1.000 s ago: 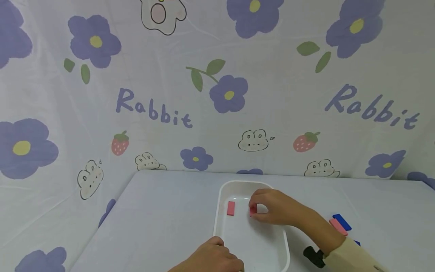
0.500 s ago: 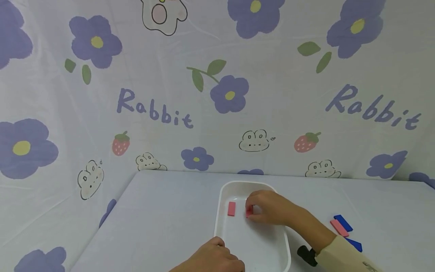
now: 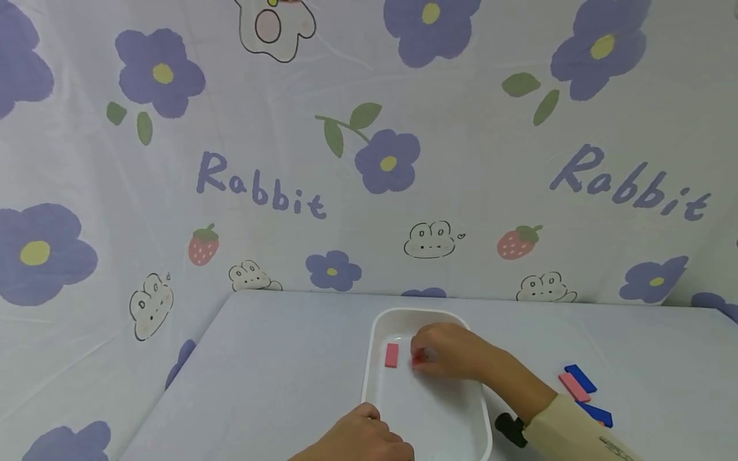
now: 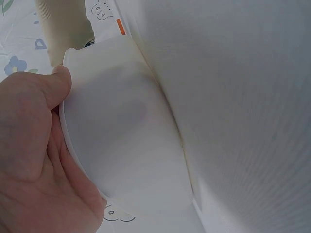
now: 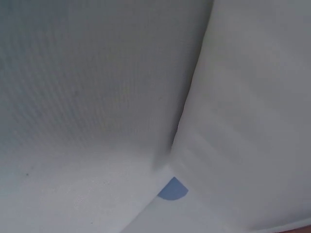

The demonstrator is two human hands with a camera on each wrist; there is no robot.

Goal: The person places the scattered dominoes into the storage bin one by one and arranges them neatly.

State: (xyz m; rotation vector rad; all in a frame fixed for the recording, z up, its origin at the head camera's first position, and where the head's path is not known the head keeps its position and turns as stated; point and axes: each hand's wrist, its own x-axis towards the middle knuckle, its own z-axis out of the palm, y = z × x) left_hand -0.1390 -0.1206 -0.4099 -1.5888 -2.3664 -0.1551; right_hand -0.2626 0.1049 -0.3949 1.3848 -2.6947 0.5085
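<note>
White tray [image 3: 438, 426]: sits on the pale table [image 3: 277, 358], long sides running away from the person, within easy reach of both hands (probably why it stands just there).
Left hand [image 3: 363, 435]: grips the tray's left rim, thumb at the top edge, fingers against the outer wall; I take it to be steadying the tray.
Right hand [image 3: 450, 351]: comes over the right wall and pinches a small pink block between thumb and fingers; its own wrist view shows mostly pale surfaces and tells me little.
Held block [image 3: 416, 363]: inside the tray's bounds, a sliver of pink among the fingertips (whether it touches the floor, I cannot tell). A fingertip pinch seems to suit so small a thing.
Inner block [image 3: 392, 355]: also pink, alone in the tray's far left part, lengthwise with the side wall, just beside the fingers but apart from them.
Outside blocks: a far blue block [image 3: 581, 378], an outer pink block [image 3: 574, 387] and a near blue block [image 3: 597, 413] lie loosely together on the table, right of the tray, perhaps kept on that side to suit the right hand.
Orange bit [image 3: 600, 422]: peeks from behind the sleeve [image 3: 576, 429], mostly hidden.
</note>
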